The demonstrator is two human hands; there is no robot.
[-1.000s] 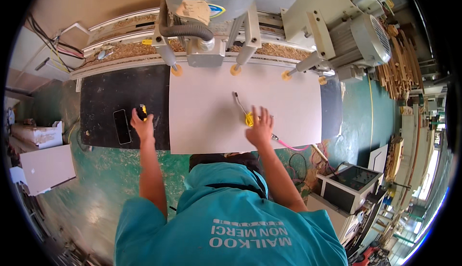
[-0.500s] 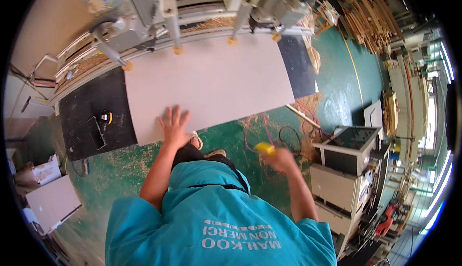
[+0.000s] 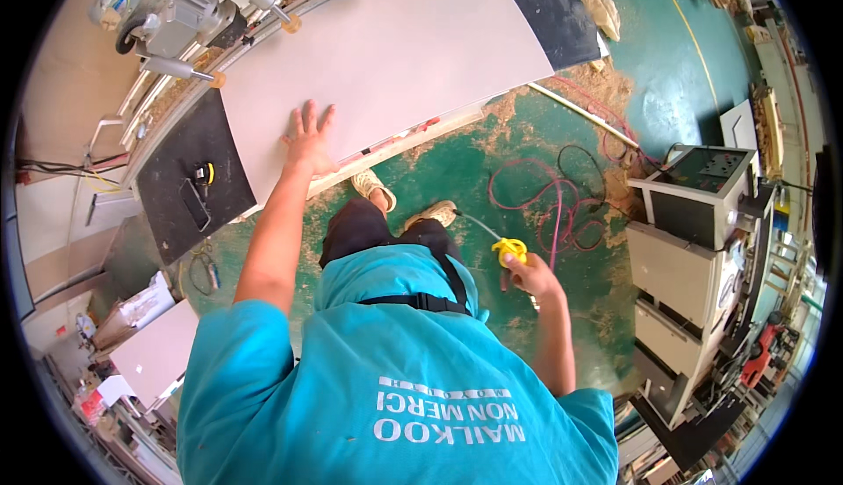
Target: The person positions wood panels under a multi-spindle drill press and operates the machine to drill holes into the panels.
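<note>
On near part of the white panel (image 3: pixel 395 55), my L hand (image 3: pixel 309 149) lies palm-down, spread wide; my R hand (image 3: pixel 532 276) grips the yellow air gun (image 3: pixel 508 250) over green floor (image 3: pixel 465 165), nozzle (image 3: pixel 479 225) twd my R shoe (image 3: pixel 432 215). Phone (image 3: pixel 194 205) on black tabletop (image 3: pixel 165 182), L.

Bright, fairly even light filled the scene, laying a pale sheen on the green floor (image 3: pixel 669 72) at the far right, with glare toward the right rim. Fisheye distortion bowed the white panel (image 3: pixel 386 64); black corners framed everything. The right hand (image 3: pixel 533 277) looked slightly blurred.
</note>
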